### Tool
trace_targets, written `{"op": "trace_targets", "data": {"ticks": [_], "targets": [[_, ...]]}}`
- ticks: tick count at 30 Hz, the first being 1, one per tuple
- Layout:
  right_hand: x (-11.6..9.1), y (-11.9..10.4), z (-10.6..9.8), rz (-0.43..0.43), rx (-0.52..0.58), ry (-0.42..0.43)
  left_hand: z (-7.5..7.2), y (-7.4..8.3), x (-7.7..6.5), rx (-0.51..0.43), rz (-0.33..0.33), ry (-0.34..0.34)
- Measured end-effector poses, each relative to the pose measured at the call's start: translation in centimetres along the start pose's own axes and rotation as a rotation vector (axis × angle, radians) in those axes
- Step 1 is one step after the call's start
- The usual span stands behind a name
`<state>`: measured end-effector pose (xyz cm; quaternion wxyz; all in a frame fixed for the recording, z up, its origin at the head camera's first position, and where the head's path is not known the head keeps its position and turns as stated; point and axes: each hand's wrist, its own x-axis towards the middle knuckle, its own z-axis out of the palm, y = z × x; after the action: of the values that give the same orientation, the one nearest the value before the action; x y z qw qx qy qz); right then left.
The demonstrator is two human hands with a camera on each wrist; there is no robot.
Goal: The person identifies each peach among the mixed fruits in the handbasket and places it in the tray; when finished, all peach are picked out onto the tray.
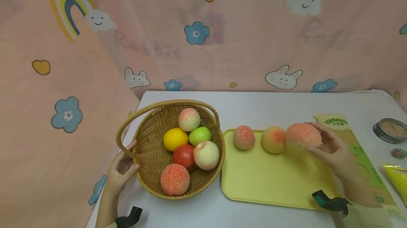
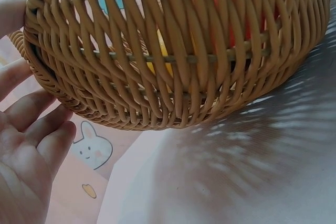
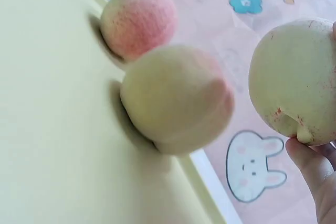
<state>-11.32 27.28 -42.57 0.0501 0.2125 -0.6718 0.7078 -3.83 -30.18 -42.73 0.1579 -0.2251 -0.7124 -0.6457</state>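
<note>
We see two hands at work over a white worktop point(image 1: 254, 109). The left hand point(image 1: 119, 169) grips the rim of a round, tan wicker basket point(image 1: 148, 161) beside the base of its arched handle, thumb and fingers set about the edge. The right hand point(image 1: 337, 152) pinches a round, coral-pink peach point(image 1: 303, 135) between thumb and fingers, above the upper right part of a yellow rectangular tray point(image 1: 267, 182); from the right wrist we see its pale greenish side and dimple.

On the tray we find a smaller pink peach point(image 1: 243, 137) and a yellow-and-red peach point(image 1: 272, 140), near each other. In the basket we count six rounded fruits, among them a yellow lemon point(image 1: 175, 139), a green fruit point(image 1: 200, 136) and a glossy red fruit point(image 1: 183, 156). Right of the tray we see a long green packet point(image 1: 365, 154) and a round, dark-rimmed tin point(image 1: 391, 130).
</note>
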Motion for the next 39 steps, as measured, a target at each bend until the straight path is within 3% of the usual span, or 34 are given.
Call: {"op": "trace_targets", "data": {"ticks": [4, 12, 18, 25, 31, 35, 39], "targets": [[-0.3, 0.5, -0.7, 0.053, -0.03, 0.038, 0.0, 0.0, 0.0, -0.001, 0.0, 0.003], [-0.8, 1.9, -1.8, 0.151, -0.037, 0.027, 0.1, 0.0, 0.0, 0.01, -0.023, 0.015], [-1.1, 3.0, -2.6, 0.234, -0.259, 0.023, 0.1, 0.2, -0.1, 0.032, -0.078, 0.039], [-1.2, 3.8, -3.1, 0.28, -0.258, -0.007, 0.1, 0.1, -0.1, 0.029, -0.083, 0.03], [-1.5, 3.9, -3.4, 0.357, -0.49, -0.005, 0.1, 0.1, -0.1, 0.02, -0.063, 0.031], [-1.6, 3.9, -3.5, 0.371, -0.528, -0.015, 0.1, 0.1, -0.2, 0.022, -0.082, 0.041], [-1.7, 3.7, -3.4, 0.337, -0.492, -0.038, 0.0, 0.0, -0.2, 0.026, -0.067, 0.028]]}}
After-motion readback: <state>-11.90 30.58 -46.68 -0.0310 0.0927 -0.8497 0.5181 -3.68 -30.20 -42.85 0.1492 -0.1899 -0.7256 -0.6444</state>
